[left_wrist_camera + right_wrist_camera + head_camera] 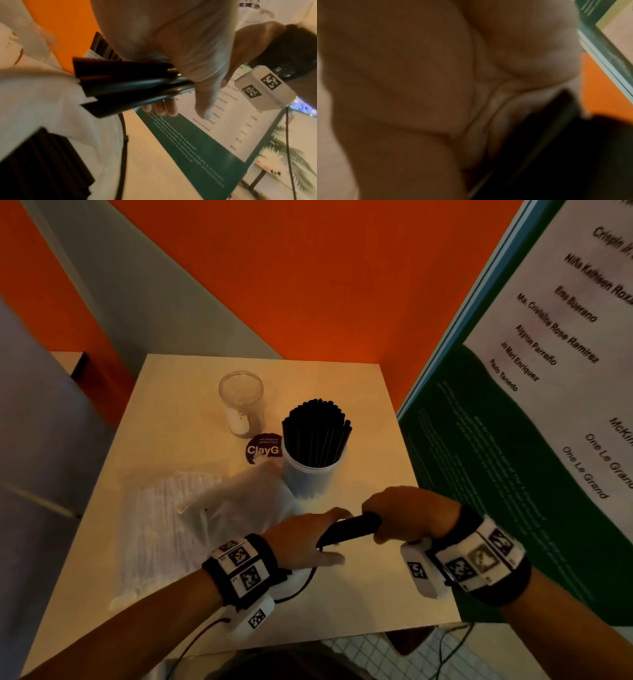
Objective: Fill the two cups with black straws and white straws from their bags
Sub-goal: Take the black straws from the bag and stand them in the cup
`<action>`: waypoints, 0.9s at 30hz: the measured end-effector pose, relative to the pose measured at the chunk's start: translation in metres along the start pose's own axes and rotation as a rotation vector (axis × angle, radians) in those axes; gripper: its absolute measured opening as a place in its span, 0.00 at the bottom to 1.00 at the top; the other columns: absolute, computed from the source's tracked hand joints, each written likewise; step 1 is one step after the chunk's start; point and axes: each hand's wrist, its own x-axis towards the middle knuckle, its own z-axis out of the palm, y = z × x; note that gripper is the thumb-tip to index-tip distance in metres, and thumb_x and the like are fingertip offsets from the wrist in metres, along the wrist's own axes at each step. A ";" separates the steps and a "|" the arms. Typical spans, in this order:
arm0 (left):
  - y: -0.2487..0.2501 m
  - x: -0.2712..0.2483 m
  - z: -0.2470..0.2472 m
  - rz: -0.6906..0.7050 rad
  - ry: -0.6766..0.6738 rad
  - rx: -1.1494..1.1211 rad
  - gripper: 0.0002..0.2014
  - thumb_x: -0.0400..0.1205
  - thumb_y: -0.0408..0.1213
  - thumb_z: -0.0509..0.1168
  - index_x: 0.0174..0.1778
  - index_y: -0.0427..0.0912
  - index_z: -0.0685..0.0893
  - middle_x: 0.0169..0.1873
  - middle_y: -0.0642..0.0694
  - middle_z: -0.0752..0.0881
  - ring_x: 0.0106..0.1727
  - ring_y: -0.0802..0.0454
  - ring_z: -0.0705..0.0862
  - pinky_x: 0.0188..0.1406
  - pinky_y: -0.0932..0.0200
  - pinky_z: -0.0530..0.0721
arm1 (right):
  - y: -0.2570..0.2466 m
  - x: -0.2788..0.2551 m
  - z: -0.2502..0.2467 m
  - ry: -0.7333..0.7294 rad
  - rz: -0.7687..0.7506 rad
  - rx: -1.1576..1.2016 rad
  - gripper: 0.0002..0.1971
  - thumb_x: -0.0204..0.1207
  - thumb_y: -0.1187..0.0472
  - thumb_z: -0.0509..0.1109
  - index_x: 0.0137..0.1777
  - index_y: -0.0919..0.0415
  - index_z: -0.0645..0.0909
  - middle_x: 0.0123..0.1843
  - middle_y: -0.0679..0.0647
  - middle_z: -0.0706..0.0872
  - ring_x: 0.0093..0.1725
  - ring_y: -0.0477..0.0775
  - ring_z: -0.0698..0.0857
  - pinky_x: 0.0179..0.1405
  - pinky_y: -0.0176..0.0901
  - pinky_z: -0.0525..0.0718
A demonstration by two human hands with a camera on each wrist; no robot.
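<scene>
Currently, the right hand grips a last bundle of black straws against the open left hand, beyond them one cup is packed, while the clear cup and white-straw bag further left await filling.

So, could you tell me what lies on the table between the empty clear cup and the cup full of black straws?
In the head view, a round purple ClayG sticker lies between the clear cup and the cup of black straws.
</scene>
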 end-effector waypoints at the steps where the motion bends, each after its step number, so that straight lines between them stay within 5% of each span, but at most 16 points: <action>1: 0.004 0.003 -0.002 -0.005 0.027 -0.041 0.18 0.80 0.50 0.67 0.64 0.55 0.71 0.38 0.55 0.82 0.34 0.63 0.77 0.38 0.60 0.78 | 0.006 -0.005 -0.006 0.020 -0.020 0.057 0.11 0.76 0.54 0.71 0.55 0.57 0.83 0.47 0.52 0.85 0.43 0.51 0.79 0.40 0.41 0.73; 3: 0.007 0.005 -0.011 -0.015 0.112 -0.069 0.03 0.83 0.43 0.64 0.46 0.55 0.75 0.28 0.53 0.79 0.29 0.59 0.76 0.34 0.56 0.76 | 0.020 -0.010 -0.015 0.131 -0.090 0.292 0.15 0.77 0.44 0.68 0.56 0.54 0.83 0.50 0.49 0.86 0.47 0.50 0.82 0.45 0.41 0.78; 4: 0.006 0.005 -0.016 -0.031 0.143 -0.077 0.04 0.84 0.42 0.63 0.43 0.52 0.76 0.28 0.51 0.80 0.29 0.56 0.78 0.34 0.54 0.78 | 0.026 -0.009 -0.017 0.258 -0.134 0.456 0.19 0.78 0.40 0.63 0.57 0.53 0.83 0.53 0.49 0.86 0.52 0.49 0.83 0.53 0.44 0.81; 6: 0.003 0.005 -0.026 -0.056 0.195 -0.085 0.05 0.83 0.38 0.64 0.46 0.40 0.81 0.33 0.42 0.84 0.35 0.48 0.82 0.41 0.50 0.82 | 0.030 -0.001 -0.014 0.545 -0.220 0.783 0.27 0.77 0.37 0.51 0.61 0.52 0.83 0.60 0.47 0.84 0.60 0.46 0.82 0.66 0.49 0.78; 8: 0.002 0.006 -0.033 -0.035 0.219 -0.117 0.09 0.83 0.36 0.64 0.47 0.33 0.81 0.37 0.38 0.85 0.40 0.43 0.83 0.46 0.49 0.82 | 0.020 0.012 -0.007 0.675 -0.275 0.960 0.32 0.77 0.35 0.44 0.60 0.51 0.84 0.62 0.45 0.85 0.64 0.43 0.80 0.70 0.52 0.76; 13: -0.005 0.005 -0.038 -0.125 0.335 0.072 0.11 0.81 0.49 0.63 0.52 0.46 0.83 0.44 0.47 0.87 0.39 0.62 0.76 0.42 0.77 0.75 | 0.008 0.035 -0.002 0.819 -0.363 1.340 0.41 0.71 0.23 0.48 0.52 0.59 0.86 0.56 0.51 0.89 0.61 0.51 0.85 0.66 0.57 0.81; 16: -0.003 0.008 -0.044 -0.169 0.400 -0.062 0.11 0.82 0.49 0.64 0.51 0.46 0.83 0.39 0.53 0.84 0.39 0.58 0.80 0.43 0.64 0.78 | 0.001 0.041 0.006 0.953 -0.498 1.537 0.25 0.77 0.41 0.67 0.58 0.64 0.76 0.59 0.64 0.82 0.65 0.66 0.80 0.67 0.71 0.75; 19: -0.002 0.022 -0.047 0.003 0.428 -0.252 0.04 0.82 0.44 0.64 0.45 0.48 0.79 0.33 0.49 0.81 0.34 0.54 0.79 0.35 0.55 0.78 | -0.011 0.049 0.004 0.943 -0.632 1.619 0.12 0.80 0.69 0.65 0.60 0.64 0.68 0.51 0.62 0.81 0.58 0.67 0.84 0.66 0.70 0.78; 21: -0.006 0.028 -0.052 -0.027 0.425 -0.304 0.12 0.80 0.51 0.68 0.55 0.52 0.77 0.40 0.50 0.85 0.39 0.55 0.83 0.39 0.57 0.82 | -0.002 0.050 -0.012 0.957 -0.660 1.637 0.11 0.80 0.73 0.61 0.58 0.60 0.68 0.47 0.58 0.81 0.52 0.62 0.84 0.62 0.64 0.81; 24: -0.022 0.028 -0.061 -0.101 0.498 -0.357 0.35 0.71 0.56 0.75 0.71 0.52 0.69 0.63 0.52 0.80 0.64 0.53 0.79 0.63 0.53 0.79 | 0.030 0.046 -0.040 1.099 -0.609 1.647 0.13 0.78 0.72 0.61 0.55 0.54 0.70 0.45 0.55 0.81 0.49 0.58 0.85 0.62 0.60 0.83; 27: -0.039 0.018 -0.064 -0.098 0.631 -0.166 0.36 0.69 0.55 0.75 0.70 0.47 0.69 0.65 0.53 0.71 0.67 0.53 0.70 0.67 0.51 0.72 | 0.050 0.051 -0.053 1.234 -0.533 1.554 0.15 0.81 0.73 0.60 0.56 0.51 0.70 0.44 0.54 0.81 0.49 0.56 0.86 0.61 0.55 0.84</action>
